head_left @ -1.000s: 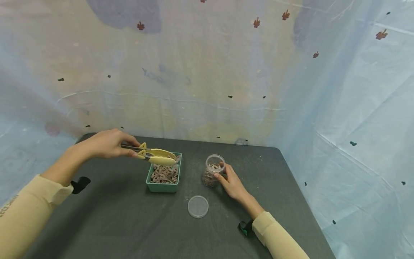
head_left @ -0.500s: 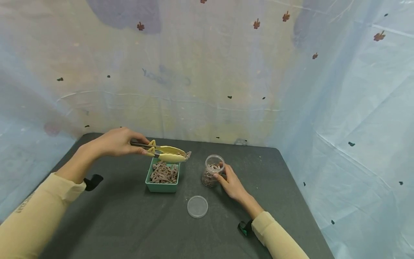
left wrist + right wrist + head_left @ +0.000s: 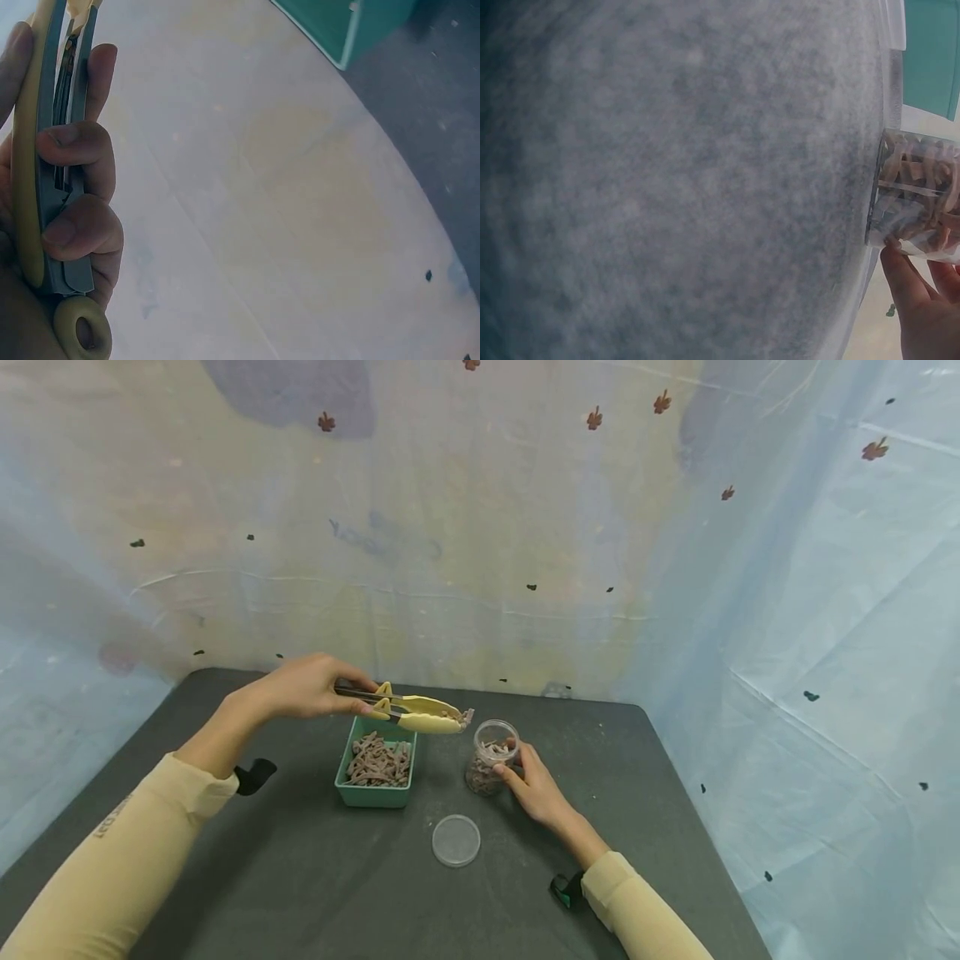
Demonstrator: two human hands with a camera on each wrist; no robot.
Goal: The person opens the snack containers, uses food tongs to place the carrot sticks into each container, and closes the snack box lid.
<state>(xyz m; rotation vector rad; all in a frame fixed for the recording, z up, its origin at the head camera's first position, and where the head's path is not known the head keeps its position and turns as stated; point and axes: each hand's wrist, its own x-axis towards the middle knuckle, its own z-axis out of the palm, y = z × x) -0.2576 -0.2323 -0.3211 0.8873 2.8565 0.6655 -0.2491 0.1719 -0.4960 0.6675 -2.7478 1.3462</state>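
My left hand (image 3: 318, 685) grips a pair of tongs (image 3: 427, 724) with yellow tips and metal arms. A few brownish strips (image 3: 467, 718) stick out from the tong tips, in the air between the green tub and the jar. In the left wrist view, fingers curl round the handles of the tongs (image 3: 56, 165). My right hand (image 3: 542, 789) holds a clear jar (image 3: 491, 764) by its side as it stands on the table, its mouth uncovered. Similar strips fill much of the jar, as the right wrist view of the jar (image 3: 919, 195) also shows.
A green rectangular tub (image 3: 375, 797) with many brownish strips (image 3: 377, 760) stands left of the jar. A round clear lid (image 3: 456, 841) lies flat in front of them on the dark table (image 3: 360, 893). A patterned plastic sheet (image 3: 465, 543) hangs behind.
My left hand has moved right with the tongs, carrying strips from above the green tub to near the jar's mouth. My right hand and the jar have stayed in place.
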